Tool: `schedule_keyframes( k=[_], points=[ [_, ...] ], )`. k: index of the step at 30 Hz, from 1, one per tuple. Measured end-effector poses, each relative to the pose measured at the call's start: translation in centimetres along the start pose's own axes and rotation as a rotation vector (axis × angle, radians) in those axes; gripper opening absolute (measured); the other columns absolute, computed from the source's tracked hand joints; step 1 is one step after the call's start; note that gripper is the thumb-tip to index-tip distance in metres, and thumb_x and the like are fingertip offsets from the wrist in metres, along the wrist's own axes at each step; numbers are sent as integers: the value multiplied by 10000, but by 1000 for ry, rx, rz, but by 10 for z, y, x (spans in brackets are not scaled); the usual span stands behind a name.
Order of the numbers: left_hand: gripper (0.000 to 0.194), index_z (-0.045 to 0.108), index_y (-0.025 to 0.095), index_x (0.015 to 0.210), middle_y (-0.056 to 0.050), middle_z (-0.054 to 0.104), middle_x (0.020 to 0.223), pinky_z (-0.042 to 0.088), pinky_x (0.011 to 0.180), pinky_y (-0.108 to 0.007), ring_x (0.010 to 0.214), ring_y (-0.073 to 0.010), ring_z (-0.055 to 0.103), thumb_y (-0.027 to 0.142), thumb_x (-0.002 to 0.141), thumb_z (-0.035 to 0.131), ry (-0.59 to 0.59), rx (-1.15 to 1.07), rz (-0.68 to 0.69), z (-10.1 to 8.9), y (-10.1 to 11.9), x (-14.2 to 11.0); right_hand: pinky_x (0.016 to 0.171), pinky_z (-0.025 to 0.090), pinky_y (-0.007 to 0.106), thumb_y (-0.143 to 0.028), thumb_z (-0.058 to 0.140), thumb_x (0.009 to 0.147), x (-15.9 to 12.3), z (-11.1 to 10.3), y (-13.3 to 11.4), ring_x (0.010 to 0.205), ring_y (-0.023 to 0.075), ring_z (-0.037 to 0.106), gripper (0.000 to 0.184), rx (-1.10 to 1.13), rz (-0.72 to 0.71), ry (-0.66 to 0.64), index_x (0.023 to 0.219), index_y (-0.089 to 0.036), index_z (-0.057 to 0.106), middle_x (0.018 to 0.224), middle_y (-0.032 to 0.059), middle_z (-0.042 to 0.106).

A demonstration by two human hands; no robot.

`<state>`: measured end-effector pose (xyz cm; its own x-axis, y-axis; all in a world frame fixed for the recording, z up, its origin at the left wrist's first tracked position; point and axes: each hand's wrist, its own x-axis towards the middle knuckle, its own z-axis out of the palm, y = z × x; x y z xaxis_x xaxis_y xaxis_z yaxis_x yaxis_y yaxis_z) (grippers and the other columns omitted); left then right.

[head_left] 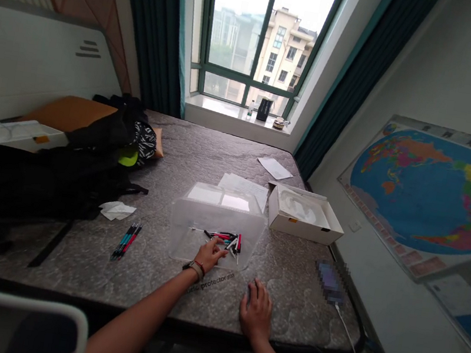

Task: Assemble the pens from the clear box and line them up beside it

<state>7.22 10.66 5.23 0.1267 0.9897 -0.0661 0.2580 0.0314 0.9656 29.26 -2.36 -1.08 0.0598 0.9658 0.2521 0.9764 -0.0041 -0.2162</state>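
A clear plastic box [179, 218] sits in front of me with several pens [238, 242] lying loose on its bottom, in black, red, white and teal. Reaching over the box's near side, my left hand [207, 255] has its fingers among these pens, thumb and forefinger apart; no pen is visibly held. My right hand [257, 310] rests on the mattress-like surface [288, 292], to the right of the box's near corner, fingers loosely extended and holding nothing. Left of the box, several teal, black and red pens [127, 241] lie side by side in a small group.
A crumpled tissue [117, 210] and a black backpack [15, 183] are at the left. Behind the box lie paper sheets [245, 185], with an open white carton [303, 226] to their right. A phone [329, 282] with a cable lies near the right edge. A white chair frame [10, 299] stands at front left.
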Motion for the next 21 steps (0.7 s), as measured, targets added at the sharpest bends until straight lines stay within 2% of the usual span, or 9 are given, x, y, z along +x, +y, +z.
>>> schedule_keyframes(
  k=[2,3,5,7,9,13,16,18,21],
  points=[
    [596,497,194,1269,-103,712,1065,483,584,-253,585,-124,634,453,767,687,83,-32,44,4,18,23,1078,296,442,-256,452,882,0,0,0,1335,278,399,400,9,8,-7,1265,-233,566,1425,103,488],
    [612,478,196,1303,-136,668,1174,491,610,-258,629,-125,646,471,789,665,144,-40,45,4,26,31,1080,293,442,-252,455,880,0,0,0,1339,280,394,403,15,12,-12,1266,-228,566,1427,106,485],
    [570,489,181,1305,-168,611,1263,496,634,-261,684,-130,651,506,848,584,218,-49,38,-1,35,39,1081,290,446,-246,456,876,0,0,0,1341,284,389,406,23,18,-20,1265,-218,569,1430,113,483],
    [502,551,165,1223,-144,637,1209,497,627,-267,651,-127,635,532,884,503,220,-35,32,-12,33,32,1079,292,449,-243,451,874,1,0,0,1337,283,393,404,24,18,-17,1258,-214,574,1427,115,488],
    [441,623,172,1071,-87,700,1007,492,626,-269,639,-144,630,544,894,466,145,31,50,-29,21,10,1076,296,447,-241,451,871,1,-1,0,1331,280,401,400,23,14,-8,1249,-221,580,1422,109,497],
    [370,650,201,958,-44,705,840,466,598,-261,617,-160,619,521,888,479,34,203,31,-75,-24,-58,1061,310,438,-243,455,867,1,-1,0,1325,279,409,396,21,1,16,1240,-225,587,1412,106,509],
    [285,655,227,937,-28,693,820,459,648,-274,649,-168,616,454,885,490,119,447,5,-119,-52,-93,1053,314,435,-242,454,867,0,0,0,1320,278,411,397,16,-7,32,1240,-216,588,1412,110,507],
    [244,644,231,926,-30,678,815,465,693,-289,685,-179,619,414,879,490,189,593,-19,-151,-61,-99,1053,314,430,-239,456,867,0,2,1,1314,276,415,394,14,-13,42,1235,-213,594,1410,110,508],
    [225,625,209,941,-62,660,884,476,798,-323,833,-219,637,369,873,482,244,807,-63,-194,-62,-83,1049,316,428,-241,465,859,1,3,2,1298,277,428,387,8,-14,60,1220,-220,606,1393,104,525]
  ],
)
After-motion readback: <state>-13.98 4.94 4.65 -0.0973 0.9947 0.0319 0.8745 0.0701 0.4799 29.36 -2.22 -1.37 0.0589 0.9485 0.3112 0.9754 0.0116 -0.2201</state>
